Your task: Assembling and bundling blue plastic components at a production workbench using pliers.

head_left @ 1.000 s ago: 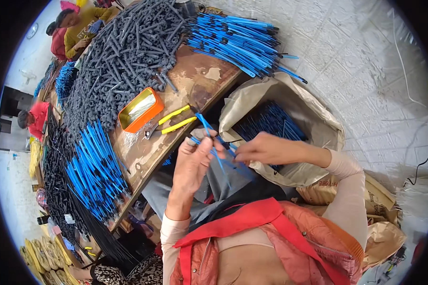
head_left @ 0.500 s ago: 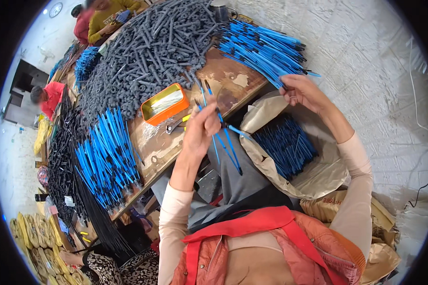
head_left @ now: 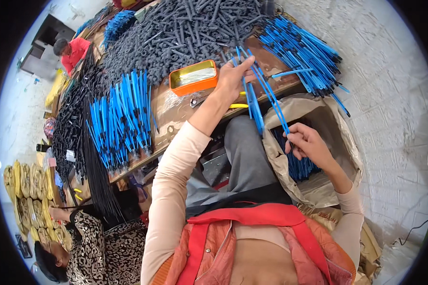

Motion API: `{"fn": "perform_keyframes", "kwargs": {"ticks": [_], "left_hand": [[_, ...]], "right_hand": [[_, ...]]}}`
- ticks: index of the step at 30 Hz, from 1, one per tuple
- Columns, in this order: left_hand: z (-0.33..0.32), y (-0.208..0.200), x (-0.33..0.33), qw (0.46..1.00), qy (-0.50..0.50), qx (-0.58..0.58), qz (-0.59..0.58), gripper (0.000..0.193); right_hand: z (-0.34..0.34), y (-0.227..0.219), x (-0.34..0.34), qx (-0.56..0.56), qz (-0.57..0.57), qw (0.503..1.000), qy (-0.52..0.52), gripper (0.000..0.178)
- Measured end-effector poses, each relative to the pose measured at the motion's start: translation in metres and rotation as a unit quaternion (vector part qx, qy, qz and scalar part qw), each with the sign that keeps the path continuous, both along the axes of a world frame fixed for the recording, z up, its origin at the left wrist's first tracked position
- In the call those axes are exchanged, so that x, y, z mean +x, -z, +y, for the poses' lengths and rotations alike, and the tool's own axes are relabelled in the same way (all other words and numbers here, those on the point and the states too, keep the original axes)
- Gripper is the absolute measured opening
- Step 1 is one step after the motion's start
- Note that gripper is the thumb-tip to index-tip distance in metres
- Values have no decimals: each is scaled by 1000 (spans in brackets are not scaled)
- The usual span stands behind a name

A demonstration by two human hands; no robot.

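Note:
My left hand is closed around a few slim blue tubes with black fittings, above the table's front edge. Lower down, my right hand pinches the near ends of two long blue tubes that slant up toward my left hand. Below my right hand is the open mouth of a paper sack, with many blue tubes with black fittings inside. A pair of pliers with yellow handles lies on the table by my left wrist, partly covered by it.
An orange tin holding thin silvery strips stands before a big heap of dark grey plastic parts. Blue tubes lie in a right pile and a left pile. Black strands hang off the table. Two people sit leftward.
My right hand has come down from the right-hand tube pile to above the sack and grips tube ends. My left hand still holds tubes. The whole view has shifted.

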State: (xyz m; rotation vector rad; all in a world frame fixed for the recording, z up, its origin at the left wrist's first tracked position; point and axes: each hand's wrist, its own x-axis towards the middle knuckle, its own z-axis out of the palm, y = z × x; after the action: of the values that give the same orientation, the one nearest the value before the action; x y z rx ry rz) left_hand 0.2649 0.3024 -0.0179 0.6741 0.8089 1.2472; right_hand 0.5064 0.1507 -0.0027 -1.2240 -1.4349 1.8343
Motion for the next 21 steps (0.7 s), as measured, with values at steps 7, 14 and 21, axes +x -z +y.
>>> {"fn": "perform_keyframes", "kwargs": {"ticks": [7, 14, 21], "left_hand": [[-20, -8, -13, 994, -14, 16, 108, 18], [-51, -11, -2, 1000, 12, -13, -15, 18], [-84, -31, -15, 1000, 18, -15, 15, 15]], "right_hand": [[-18, -5, -1, 101, -102, 989, 24, 13], [-3, -12, 27, 70, -235, 936, -252, 41], [132, -31, 18, 405, -285, 869, 6, 25]]}}
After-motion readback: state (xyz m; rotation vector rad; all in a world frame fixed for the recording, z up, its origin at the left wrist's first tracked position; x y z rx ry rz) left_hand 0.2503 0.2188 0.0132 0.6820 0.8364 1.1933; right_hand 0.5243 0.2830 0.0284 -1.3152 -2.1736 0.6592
